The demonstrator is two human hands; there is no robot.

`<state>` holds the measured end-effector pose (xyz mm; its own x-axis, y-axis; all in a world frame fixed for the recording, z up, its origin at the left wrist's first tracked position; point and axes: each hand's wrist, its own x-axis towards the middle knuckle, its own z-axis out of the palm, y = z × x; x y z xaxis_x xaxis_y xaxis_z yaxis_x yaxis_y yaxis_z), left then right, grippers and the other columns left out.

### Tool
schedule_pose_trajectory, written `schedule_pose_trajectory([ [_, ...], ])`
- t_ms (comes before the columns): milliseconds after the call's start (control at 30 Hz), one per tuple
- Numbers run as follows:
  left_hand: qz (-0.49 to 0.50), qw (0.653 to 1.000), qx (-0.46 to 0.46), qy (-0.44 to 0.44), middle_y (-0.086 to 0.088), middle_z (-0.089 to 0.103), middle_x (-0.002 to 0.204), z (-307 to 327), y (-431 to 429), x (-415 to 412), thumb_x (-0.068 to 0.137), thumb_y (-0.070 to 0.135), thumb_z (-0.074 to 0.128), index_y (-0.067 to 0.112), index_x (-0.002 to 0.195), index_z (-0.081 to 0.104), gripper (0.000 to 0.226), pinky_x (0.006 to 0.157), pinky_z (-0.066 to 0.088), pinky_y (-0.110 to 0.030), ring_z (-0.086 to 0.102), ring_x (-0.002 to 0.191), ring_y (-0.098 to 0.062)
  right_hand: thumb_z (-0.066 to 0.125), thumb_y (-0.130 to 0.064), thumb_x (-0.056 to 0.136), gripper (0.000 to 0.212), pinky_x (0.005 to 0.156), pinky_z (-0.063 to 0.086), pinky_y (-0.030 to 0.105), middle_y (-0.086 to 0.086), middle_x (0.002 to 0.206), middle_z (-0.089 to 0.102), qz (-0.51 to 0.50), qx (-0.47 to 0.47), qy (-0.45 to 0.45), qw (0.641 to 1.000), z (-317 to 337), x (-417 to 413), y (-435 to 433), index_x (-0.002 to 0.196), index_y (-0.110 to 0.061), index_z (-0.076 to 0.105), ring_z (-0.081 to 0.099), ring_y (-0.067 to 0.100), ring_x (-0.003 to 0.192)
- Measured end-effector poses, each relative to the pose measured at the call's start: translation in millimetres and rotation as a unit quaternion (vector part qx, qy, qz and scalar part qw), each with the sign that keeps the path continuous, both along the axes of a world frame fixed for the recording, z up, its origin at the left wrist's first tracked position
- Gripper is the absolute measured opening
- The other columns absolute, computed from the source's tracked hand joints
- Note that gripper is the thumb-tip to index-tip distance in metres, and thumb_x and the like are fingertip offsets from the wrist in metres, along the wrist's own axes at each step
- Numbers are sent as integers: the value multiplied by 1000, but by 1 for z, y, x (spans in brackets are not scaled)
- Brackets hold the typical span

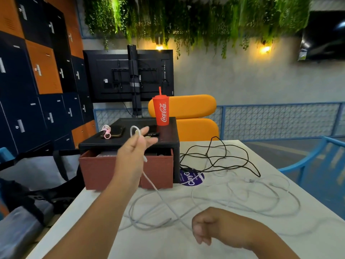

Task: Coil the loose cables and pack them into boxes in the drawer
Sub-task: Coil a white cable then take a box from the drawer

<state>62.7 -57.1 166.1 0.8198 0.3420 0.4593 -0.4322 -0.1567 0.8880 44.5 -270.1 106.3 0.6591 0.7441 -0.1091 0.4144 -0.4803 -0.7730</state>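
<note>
My left hand (137,144) is raised in front of the drawer unit and grips one end of a white cable (149,181), which loops over my fingers and trails down to the white table (168,245). More white cable (261,200) lies in loose tangles across the table. A black cable (224,157) sprawls beside the unit on the right. My right hand (205,227) hovers low over the table, fingers curled, its back toward me, so whether it holds a strand cannot be told. The reddish-brown drawer (97,171) stands pulled out, with its contents mostly hidden.
On the black drawer unit (168,139) stand a red Coca-Cola cup (161,113), a phone (115,130) and a pink ring strap (106,131). A purple sticker (192,179) lies on the table. A grey bag (37,171) sits left; orange chair (196,116) behind, blue chair (308,161) right.
</note>
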Motion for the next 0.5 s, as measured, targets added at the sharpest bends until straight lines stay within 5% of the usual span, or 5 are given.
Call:
schedule_pose_trajectory([
  [100, 24, 989, 143, 6, 25, 65, 85, -23, -5, 13, 97, 19, 45, 21, 103, 69, 25, 44, 39, -19, 34, 38, -4, 57, -47, 72, 28, 57, 34, 14, -11, 54, 50, -45, 151, 23, 987, 10, 12, -9, 53, -27, 59, 42, 5, 54],
  [200, 4, 955, 295, 36, 13, 68, 72, -43, -8, 21, 96, 17, 46, 34, 108, 64, 28, 112, 27, -40, 58, 60, -1, 63, -53, 64, 33, 51, 25, 16, -13, 49, 40, -182, 239, -61, 952, 24, 32, -8, 51, -24, 54, 33, 4, 51],
  [267, -28, 947, 314, 62, 5, 65, 61, -47, -14, 22, 97, 20, 44, 45, 106, 58, 30, 118, 13, -41, 64, 80, -8, 65, -39, 79, 38, 51, 26, 19, -12, 45, 39, -282, 242, -155, 915, 34, 51, -6, 51, -20, 48, 34, 1, 46],
  [400, -142, 971, 159, 106, 11, 39, 40, -50, -25, 26, 98, 18, 44, 25, 93, 73, 30, 64, 40, -26, 38, 46, 0, 59, -26, 88, 24, 63, 38, 29, -5, 68, 57, -392, 197, -304, 846, 35, 86, 5, 65, -21, 55, 52, 12, 69],
  [500, -234, 957, -47, 162, 6, 27, 42, -52, -31, 29, 88, 19, 56, 14, 76, 75, 23, 70, 41, -31, 27, 38, -6, 57, -16, 90, 13, 77, 41, 39, 5, 90, 61, -433, 60, -433, 788, 8, 104, 25, 88, -19, 69, 56, 27, 85],
])
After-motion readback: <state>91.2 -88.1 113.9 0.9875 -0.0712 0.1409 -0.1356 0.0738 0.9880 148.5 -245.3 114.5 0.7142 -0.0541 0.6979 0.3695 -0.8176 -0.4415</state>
